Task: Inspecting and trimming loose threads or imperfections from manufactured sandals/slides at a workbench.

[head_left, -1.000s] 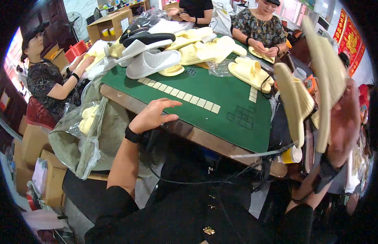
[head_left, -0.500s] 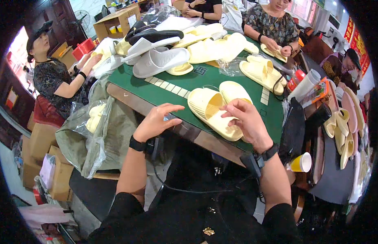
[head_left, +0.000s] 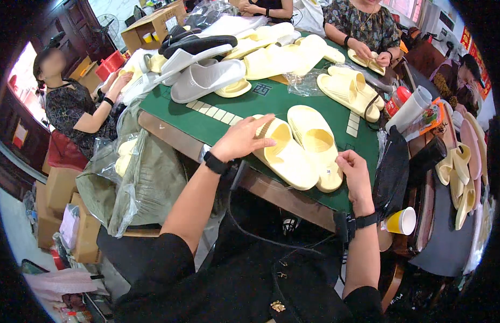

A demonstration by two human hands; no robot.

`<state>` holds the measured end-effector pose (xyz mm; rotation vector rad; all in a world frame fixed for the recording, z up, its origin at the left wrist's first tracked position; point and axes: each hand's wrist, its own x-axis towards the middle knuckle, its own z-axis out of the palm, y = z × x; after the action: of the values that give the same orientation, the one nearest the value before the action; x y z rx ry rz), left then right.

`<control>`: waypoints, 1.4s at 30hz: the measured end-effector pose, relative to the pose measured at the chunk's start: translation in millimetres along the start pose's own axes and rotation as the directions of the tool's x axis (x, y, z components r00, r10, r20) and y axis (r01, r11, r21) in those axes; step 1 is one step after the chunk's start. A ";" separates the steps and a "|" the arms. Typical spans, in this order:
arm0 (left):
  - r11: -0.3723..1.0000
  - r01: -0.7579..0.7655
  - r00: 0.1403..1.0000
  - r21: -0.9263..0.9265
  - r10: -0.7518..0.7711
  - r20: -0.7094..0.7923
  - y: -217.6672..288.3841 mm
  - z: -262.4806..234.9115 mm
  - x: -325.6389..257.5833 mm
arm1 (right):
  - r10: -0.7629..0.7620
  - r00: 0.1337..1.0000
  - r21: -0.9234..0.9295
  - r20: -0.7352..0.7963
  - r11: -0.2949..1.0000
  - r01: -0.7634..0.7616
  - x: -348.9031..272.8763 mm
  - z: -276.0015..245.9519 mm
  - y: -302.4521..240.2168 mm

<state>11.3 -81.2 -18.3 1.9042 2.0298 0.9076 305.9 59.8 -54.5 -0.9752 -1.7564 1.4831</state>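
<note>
Two pale yellow slippers lie side by side at the table's near edge, heels toward me. My left hand (head_left: 243, 138) reaches over the left slipper (head_left: 294, 168), its fingers stretched along the strap's outer side and the thumb held apart. At the heel of the right slipper (head_left: 317, 139), my right hand (head_left: 355, 171) pinches the outer edge between thumb and bent fingers. A small dark mark shows on that heel's footbed.
A pile of slippers, including a grey slipper (head_left: 207, 81) and a black slipper (head_left: 201, 47), covers the table's far left. Another yellow pair (head_left: 347, 94) lies far right. A yellow paper cup (head_left: 400, 220) stands at right. Co-workers sit around the green table (head_left: 207, 129).
My left hand has moved right onto the left slipper. My right hand has left that slipper's strap for the right slipper's heel edge. The two slippers now lie closer to parallel.
</note>
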 end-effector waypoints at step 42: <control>0.968 0.134 0.977 -0.214 -0.165 -0.132 13.1 -25.5 -104.0 | 0.390 0.873 0.951 0.293 -0.026 -0.308 -102.3 -12.2 9.5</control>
<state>22.9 -188.5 -16.9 1.5960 2.0384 1.1990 371.2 -20.1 -62.4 -0.5957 0.0397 2.3543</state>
